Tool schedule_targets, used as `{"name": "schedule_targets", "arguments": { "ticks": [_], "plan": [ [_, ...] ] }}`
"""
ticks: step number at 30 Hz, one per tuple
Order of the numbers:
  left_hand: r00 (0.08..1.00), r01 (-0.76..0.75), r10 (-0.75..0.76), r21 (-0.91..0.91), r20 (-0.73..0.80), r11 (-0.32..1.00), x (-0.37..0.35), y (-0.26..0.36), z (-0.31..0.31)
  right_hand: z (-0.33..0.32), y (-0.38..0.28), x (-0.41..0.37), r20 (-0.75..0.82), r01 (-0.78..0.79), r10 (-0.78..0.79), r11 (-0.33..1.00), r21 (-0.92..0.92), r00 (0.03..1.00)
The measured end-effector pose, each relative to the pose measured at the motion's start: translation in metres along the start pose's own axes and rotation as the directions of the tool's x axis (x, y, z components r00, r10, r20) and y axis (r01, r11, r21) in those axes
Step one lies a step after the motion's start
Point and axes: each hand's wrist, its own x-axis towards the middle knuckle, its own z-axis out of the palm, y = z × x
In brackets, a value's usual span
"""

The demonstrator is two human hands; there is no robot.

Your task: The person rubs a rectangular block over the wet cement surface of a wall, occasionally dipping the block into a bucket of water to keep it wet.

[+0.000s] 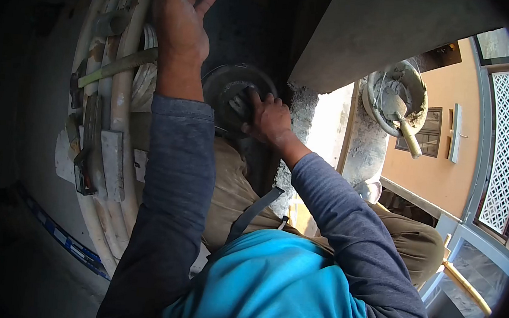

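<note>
My left hand (185, 16) is raised at the top, beside the dark wall, with its fingers stretched out and nothing in it. My right hand (270, 119) reaches over the near right rim of a dark round basin (217, 89). Its index finger and thumb are apart over the basin, while the other fingers bend. A small pale grey patch or lump (238, 104) shows inside the basin near the fingertips; I cannot make out what it is. No held object shows in the right hand.
Left, a hammer (117, 68) and other tools lie across long pale poles (123, 99). Right, a bucket (371, 102) of grey mortar holds a trowel (409, 136). A grey wall edge (319, 74) juts between basin and bucket. A blue level (60, 239) lies lower left.
</note>
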Motion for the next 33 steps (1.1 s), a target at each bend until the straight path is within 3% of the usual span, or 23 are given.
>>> {"name": "schedule_targets", "arguments": {
  "ticks": [1,3,4,7,9,11,12,13,19,22,24,25,26,27,28,30,32,33],
  "plan": [
    [1.000,-0.002,0.002,-0.009,0.004,1.000,0.001,-0.001,-0.002,0.009,-0.004,0.015,0.003,0.006,-0.006,1.000,-0.002,1.000],
    [1.000,-0.011,0.011,-0.022,0.007,1.000,0.001,0.001,-0.007,0.027,-0.011,0.046,0.190,0.012,0.013,0.991,-0.130,0.982],
    [1.000,-0.018,0.018,-0.038,0.016,0.999,-0.002,0.005,-0.007,0.041,-0.012,0.061,0.203,0.030,-0.002,0.990,-0.136,0.979],
    [0.989,-0.140,0.142,0.045,-0.033,0.989,-0.023,0.026,0.010,0.071,-0.016,0.096,0.153,0.086,-0.046,0.961,-0.262,0.987],
    [0.986,-0.100,0.115,0.124,-0.124,0.987,-0.025,0.048,0.029,0.077,-0.019,0.109,0.022,0.069,-0.066,0.972,-0.223,0.998],
    [0.976,-0.058,0.097,0.195,-0.197,0.979,-0.023,0.048,0.016,0.082,-0.020,0.121,0.123,0.072,-0.045,0.973,-0.221,0.991],
    [0.996,-0.041,0.028,-0.157,-0.087,0.987,-0.020,0.045,-0.009,0.084,-0.019,0.126,0.205,0.063,-0.018,0.974,-0.218,0.979],
    [0.999,0.024,-0.003,-0.488,0.044,0.873,-0.018,0.041,-0.023,0.093,-0.017,0.125,0.213,0.058,-0.012,0.975,-0.214,0.977],
    [1.000,-0.029,0.028,-0.266,-0.008,0.964,-0.025,0.043,-0.039,0.161,0.005,0.132,0.258,-0.035,0.063,0.993,-0.110,0.964],
    [1.000,-0.024,0.025,-0.226,-0.001,0.974,-0.024,0.043,-0.040,0.148,-0.001,0.131,0.196,-0.010,0.055,0.974,-0.228,0.979],
    [1.000,0.000,0.004,-0.220,0.020,0.976,-0.023,0.041,-0.038,0.119,-0.007,0.132,0.437,-0.103,0.143,0.988,-0.115,0.888],
    [0.999,0.013,-0.005,-0.246,0.033,0.969,-0.023,0.037,-0.041,0.099,-0.011,0.129,0.430,-0.096,0.140,0.988,-0.122,0.892],
    [0.993,-0.117,0.118,-0.250,-0.011,0.961,-0.008,-0.005,-0.052,0.080,-0.014,0.124,0.480,-0.121,0.139,0.990,-0.068,0.866],
    [0.992,-0.122,0.127,-0.262,0.000,0.957,-0.010,0.003,-0.052,0.066,-0.012,0.119,0.520,-0.159,0.142,0.987,-0.013,0.842],
    [0.995,-0.086,0.074,-0.201,-0.066,0.976,-0.010,0.012,-0.047,0.060,-0.007,0.112,0.497,-0.183,0.166,0.983,-0.014,0.852],
    [0.982,-0.053,0.025,-0.149,-0.188,0.987,-0.008,0.021,-0.034,0.048,0.003,0.081,0.300,-0.091,0.011,0.964,0.252,0.954],
    [0.982,0.025,-0.052,-0.151,-0.181,0.988,-0.006,0.025,-0.027,0.028,0.005,0.043,0.170,-0.073,0.001,0.906,0.416,0.985],
    [0.984,0.044,-0.067,-0.141,-0.167,0.989,-0.007,0.026,-0.022,0.034,0.011,0.026,0.034,-0.007,-0.014,0.831,0.556,0.999]
  ]
}}
